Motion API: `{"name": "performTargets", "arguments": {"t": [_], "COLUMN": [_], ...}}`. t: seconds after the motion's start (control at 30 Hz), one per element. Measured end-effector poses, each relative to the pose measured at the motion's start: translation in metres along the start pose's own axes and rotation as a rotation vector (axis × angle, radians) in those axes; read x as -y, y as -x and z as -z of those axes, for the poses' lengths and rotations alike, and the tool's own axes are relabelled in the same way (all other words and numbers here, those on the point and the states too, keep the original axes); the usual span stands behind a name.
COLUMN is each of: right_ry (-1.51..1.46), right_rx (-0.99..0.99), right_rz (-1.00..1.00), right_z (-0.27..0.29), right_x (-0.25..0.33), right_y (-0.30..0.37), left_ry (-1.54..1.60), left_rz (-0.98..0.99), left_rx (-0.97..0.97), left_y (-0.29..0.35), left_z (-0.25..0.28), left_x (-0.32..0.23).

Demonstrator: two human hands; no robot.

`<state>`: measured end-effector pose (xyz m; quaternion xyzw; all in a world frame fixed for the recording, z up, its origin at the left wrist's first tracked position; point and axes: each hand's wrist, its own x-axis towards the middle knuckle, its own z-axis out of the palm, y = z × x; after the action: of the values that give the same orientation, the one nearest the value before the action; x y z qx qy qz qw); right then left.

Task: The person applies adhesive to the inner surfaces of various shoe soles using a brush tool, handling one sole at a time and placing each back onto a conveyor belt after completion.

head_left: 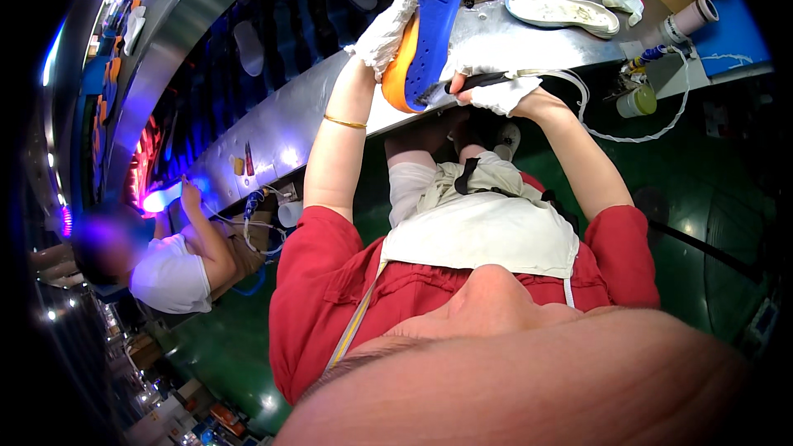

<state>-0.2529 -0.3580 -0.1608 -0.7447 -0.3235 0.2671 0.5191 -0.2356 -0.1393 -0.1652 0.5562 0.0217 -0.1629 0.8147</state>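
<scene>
Head view (only one; 12 o'c = top edge). L hand (384,31), in a white fabric glove, is closed on the L edge of a long blue-and-orange shoe sole (434,21), prob. rubber or foam, w/ ribs near the top & small dots lower down. Sole's up off the metal counter (496,41), at 3 o'c from L hand, long axis approx 12:30 to 6:30; its top end is cut off by the frame.

R hand (496,97), white glove w/ bare fingertips, grips a slim black-handled brush (479,81) w/ dark bristles. Brush axis approx 2:30 to 8:30, so it comes at the sole from the side, tip at the sole's lower end. Bristles on it or just above: can't tell. Key relation: that lower end lies at 9 o'c from R hand, just beside; L hand is nearer, being in contact. A thin white tube (578,87) runs off R hand at 2 o'c, then loops; can't see if it joins the brush.

From R hand, on the counter: white shoe-shaped piece (562,14) at approx 1 o'c; loose white glove (621,0) at 2.
</scene>
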Motion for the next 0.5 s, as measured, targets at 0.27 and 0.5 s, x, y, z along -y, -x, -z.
{"name": "performTargets", "arguments": {"t": [0.27,0.5], "right_ry": [0.061,-0.046], "right_rx": [-0.084,-0.126], "right_rz": [0.193,0.218], "right_z": [0.012,0.029], "right_x": [-0.011,-0.007], "right_y": [-0.018,-0.026], "left_ry": [0.027,0.042], "left_rz": [0.06,0.054], "left_rx": [-0.125,-0.128], "left_y": [-0.006,-0.004], "left_z": [-0.002,-0.005], "left_x": [-0.001,-0.002]}}
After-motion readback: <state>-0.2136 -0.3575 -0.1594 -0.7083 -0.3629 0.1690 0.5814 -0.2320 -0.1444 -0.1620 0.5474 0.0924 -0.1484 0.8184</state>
